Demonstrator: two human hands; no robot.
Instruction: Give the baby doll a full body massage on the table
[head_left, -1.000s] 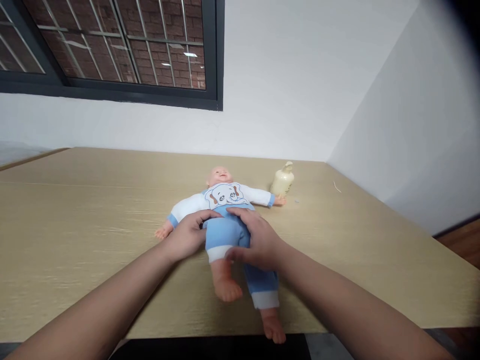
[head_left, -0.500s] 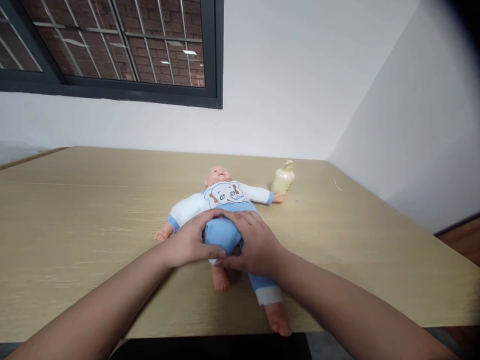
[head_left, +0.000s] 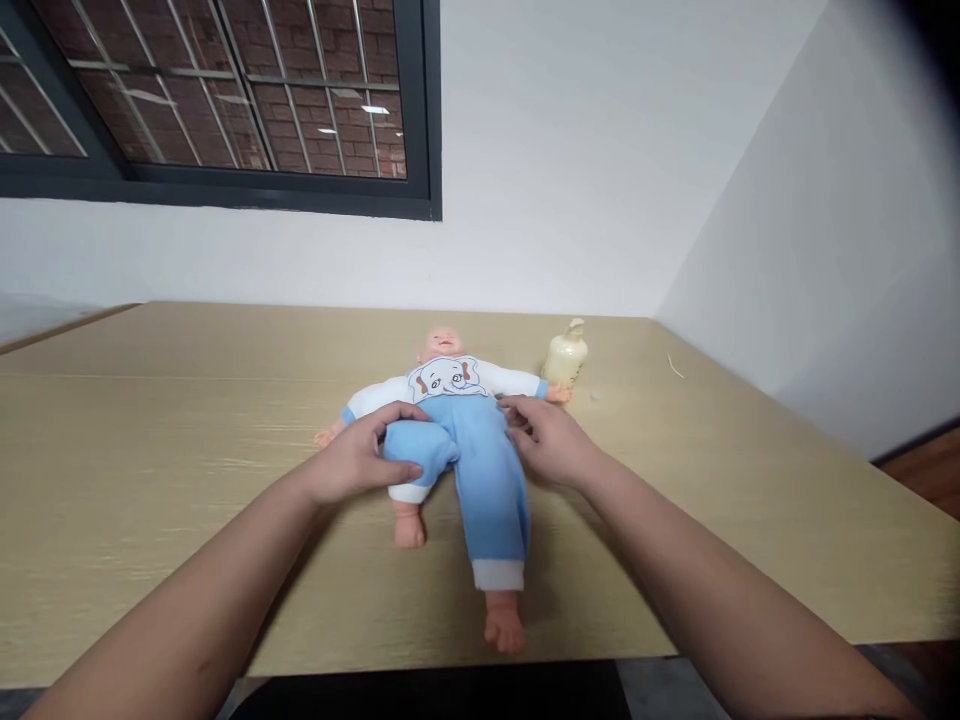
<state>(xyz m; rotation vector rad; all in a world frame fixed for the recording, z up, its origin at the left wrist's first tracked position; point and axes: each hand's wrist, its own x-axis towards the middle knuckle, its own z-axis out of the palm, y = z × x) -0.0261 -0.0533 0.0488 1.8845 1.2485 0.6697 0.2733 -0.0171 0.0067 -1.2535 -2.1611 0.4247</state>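
Note:
A baby doll (head_left: pixel 491 470) lies face up on the table, its head toward the wall and its feet toward me. It has a white-sleeved top with an elephant on the bib and blue trousers with white cuffs. My left hand (head_left: pixel 352 462) is curved around the bent leg on the left, thumb below and fingers above. On the doll's other side, my right hand (head_left: pixel 551 440) has its bent fingers against the trousers at the waist and hip. The other leg is stretched straight toward the table's near edge.
Beyond the doll's outstretched hand stands a cream pump bottle (head_left: pixel 566 357). A thin pale strip (head_left: pixel 676 367) lies farther right on the wooden table (head_left: pixel 187 420). White walls and a barred window (head_left: pixel 247 90) rise behind the table.
My hands were close together around the bent leg; now they are apart, the right one moved up to the hip. The bent leg has swung left and the straight leg has shifted slightly left.

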